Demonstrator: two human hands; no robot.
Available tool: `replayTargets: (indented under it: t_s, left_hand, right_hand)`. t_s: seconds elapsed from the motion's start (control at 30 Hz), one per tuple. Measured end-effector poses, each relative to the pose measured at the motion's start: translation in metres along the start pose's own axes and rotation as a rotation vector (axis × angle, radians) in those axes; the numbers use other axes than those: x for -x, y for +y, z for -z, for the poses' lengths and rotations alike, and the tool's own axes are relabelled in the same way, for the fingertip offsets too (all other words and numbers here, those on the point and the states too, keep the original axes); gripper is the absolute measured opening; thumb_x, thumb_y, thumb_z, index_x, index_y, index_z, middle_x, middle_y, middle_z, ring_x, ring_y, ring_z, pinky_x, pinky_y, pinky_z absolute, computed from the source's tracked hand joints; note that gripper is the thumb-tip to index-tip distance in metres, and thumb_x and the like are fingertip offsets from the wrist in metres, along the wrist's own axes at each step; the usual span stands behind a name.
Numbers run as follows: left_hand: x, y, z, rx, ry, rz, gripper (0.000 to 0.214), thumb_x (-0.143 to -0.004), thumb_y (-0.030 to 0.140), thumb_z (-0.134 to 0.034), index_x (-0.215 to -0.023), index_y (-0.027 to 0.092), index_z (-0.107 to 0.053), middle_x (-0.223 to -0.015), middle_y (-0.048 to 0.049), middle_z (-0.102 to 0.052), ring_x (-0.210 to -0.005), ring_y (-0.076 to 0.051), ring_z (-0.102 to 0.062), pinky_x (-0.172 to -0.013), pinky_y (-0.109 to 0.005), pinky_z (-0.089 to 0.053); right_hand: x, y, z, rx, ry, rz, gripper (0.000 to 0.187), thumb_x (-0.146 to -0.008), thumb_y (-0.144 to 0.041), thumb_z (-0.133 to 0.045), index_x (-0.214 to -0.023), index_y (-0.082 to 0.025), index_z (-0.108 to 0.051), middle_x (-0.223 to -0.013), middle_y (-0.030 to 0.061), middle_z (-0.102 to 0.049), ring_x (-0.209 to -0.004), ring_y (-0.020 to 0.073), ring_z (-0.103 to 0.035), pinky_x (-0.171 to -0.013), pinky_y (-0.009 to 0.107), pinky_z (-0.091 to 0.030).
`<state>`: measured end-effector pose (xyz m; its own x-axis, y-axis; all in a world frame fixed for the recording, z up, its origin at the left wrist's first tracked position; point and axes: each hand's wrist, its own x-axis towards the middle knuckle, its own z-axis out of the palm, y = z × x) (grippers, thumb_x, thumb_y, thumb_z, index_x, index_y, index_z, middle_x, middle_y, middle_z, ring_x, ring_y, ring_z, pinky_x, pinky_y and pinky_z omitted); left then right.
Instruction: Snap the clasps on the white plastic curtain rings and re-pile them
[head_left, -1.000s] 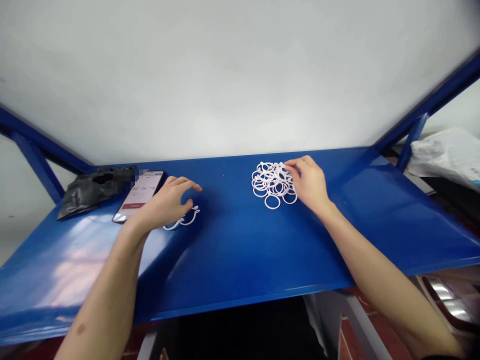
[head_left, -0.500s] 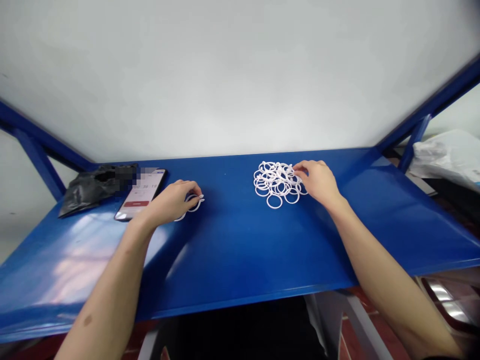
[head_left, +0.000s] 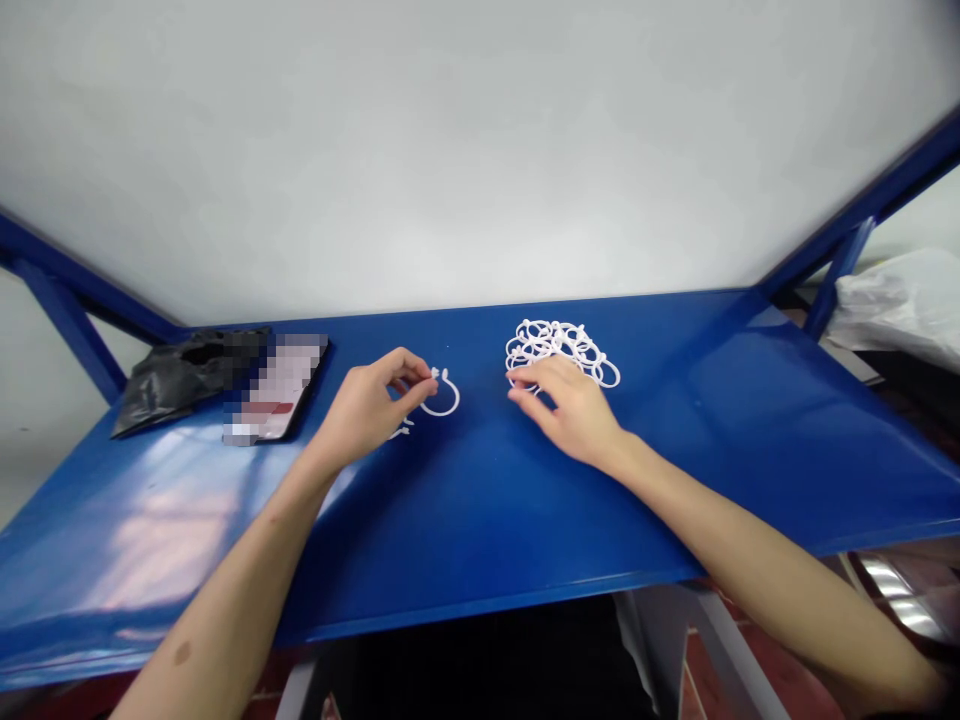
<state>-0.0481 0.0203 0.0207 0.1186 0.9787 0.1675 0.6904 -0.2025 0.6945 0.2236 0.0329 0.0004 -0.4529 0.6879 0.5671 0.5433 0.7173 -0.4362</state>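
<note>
A white plastic open ring with small knobs at its ends, like a shower curtain ring, is pinched between the thumb and fingers of my left hand. Partly covered by that hand, another white ring lies on the blue table. My right hand is over the near side of a pile of white rings, hiding part of it. Its thumb and forefinger are close together and point left; whether a ring is between them cannot be made out.
On the left of the blue table lie a phone and a black plastic bag. A pale wall stands behind. Blue metal frame bars rise at both sides. Beyond the right bar is a clear plastic bag.
My left hand has moved right and lifted a ring into clearer view. My right hand has moved left and nearer to me, from the pile's right side to its near side.
</note>
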Motion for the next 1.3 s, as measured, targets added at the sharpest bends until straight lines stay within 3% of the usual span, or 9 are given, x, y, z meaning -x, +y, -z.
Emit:
replayTargets:
  t_s: [0.13,0.27,0.4,0.6,0.93,1.07,1.17,1.3]
  left_hand:
    - [0.007,0.013,-0.024,0.221,-0.034,-0.018,0.028,-0.086,0.043,-0.07,-0.102,0.021,-0.065,-0.085,-0.0018,-0.077,-0.078,-0.018,-0.072,-0.076,-0.03,-0.055]
    - [0.013,0.018,-0.038,0.327,-0.116,-0.017,0.029,-0.086,0.042,-0.071,-0.106,0.022,-0.069,-0.091,-0.0025,-0.078,-0.085,-0.019,-0.074,-0.081,-0.03,-0.055]
    - [0.017,0.021,-0.041,0.233,-0.103,-0.062,0.016,-0.09,0.037,-0.068,-0.097,0.024,-0.073,-0.093,0.0002,-0.079,-0.087,-0.017,-0.074,-0.078,-0.026,-0.053]
    - [0.023,0.029,-0.047,0.092,-0.042,-0.224,0.012,-0.094,0.022,-0.062,-0.083,0.021,-0.068,-0.079,0.0037,-0.076,-0.068,-0.012,-0.069,-0.065,-0.021,-0.047]
    - [0.029,0.015,-0.058,-0.175,-0.009,-0.4,0.013,-0.094,0.018,-0.057,-0.082,0.02,-0.061,-0.079,0.0001,-0.071,-0.076,-0.018,-0.067,-0.069,-0.028,-0.049]
    - [0.025,0.022,-0.05,-0.152,-0.031,-0.401,0.013,-0.098,0.026,-0.054,-0.089,0.021,-0.063,-0.086,-0.0009,-0.073,-0.08,-0.017,-0.067,-0.074,-0.029,-0.051]
    - [0.017,0.024,-0.029,-0.15,-0.093,-0.405,0.019,-0.1,0.031,-0.05,-0.107,0.022,-0.066,-0.103,-0.003,-0.074,-0.094,-0.019,-0.067,-0.086,-0.033,-0.053]
    - [0.003,0.002,0.006,-0.32,-0.14,-0.274,0.033,-0.094,0.023,-0.045,-0.12,0.022,-0.065,-0.115,-0.0059,-0.071,-0.109,-0.024,-0.063,-0.095,-0.04,-0.051]
  right_hand:
    - [0.009,-0.018,-0.014,-0.134,-0.104,-0.023,0.031,-0.097,-0.04,-0.061,-0.122,-0.021,-0.062,-0.1,0.0059,-0.074,-0.09,0.0198,-0.07,-0.08,0.036,-0.058]
    - [0.011,-0.015,-0.016,-0.176,-0.09,-0.033,0.014,-0.098,-0.028,-0.059,-0.106,-0.02,-0.065,-0.094,0.0039,-0.075,-0.081,0.016,-0.071,-0.073,0.029,-0.057]
    - [0.011,-0.011,-0.018,-0.157,-0.049,0.045,0.01,-0.099,-0.022,-0.057,-0.1,-0.018,-0.066,-0.09,0.0035,-0.074,-0.079,0.015,-0.069,-0.072,0.028,-0.055]
    - [0.015,-0.014,-0.02,-0.068,-0.029,0.185,0.015,-0.101,-0.02,-0.053,-0.1,-0.015,-0.067,-0.089,0.0068,-0.072,-0.081,0.0165,-0.063,-0.076,0.031,-0.054]
    - [0.021,-0.013,-0.017,0.16,-0.12,0.346,0.022,-0.101,-0.011,-0.046,-0.105,-0.011,-0.068,-0.08,0.0063,-0.069,-0.074,0.0168,-0.057,-0.061,0.028,-0.049]
    - [0.013,-0.011,-0.014,0.114,-0.065,0.321,0.02,-0.101,-0.015,-0.05,-0.106,-0.014,-0.068,-0.087,0.0065,-0.072,-0.081,0.0176,-0.063,-0.07,0.03,-0.054]
    - [0.001,-0.001,-0.002,0.086,0.09,0.23,0.016,-0.1,-0.019,-0.054,-0.106,-0.019,-0.069,-0.097,0.0075,-0.073,-0.093,0.0195,-0.066,-0.083,0.035,-0.056]
    - [-0.011,0.027,0.021,0.181,0.272,0.01,0.017,-0.099,-0.021,-0.054,-0.103,-0.02,-0.07,-0.097,0.0083,-0.071,-0.089,0.0206,-0.066,-0.079,0.036,-0.056]
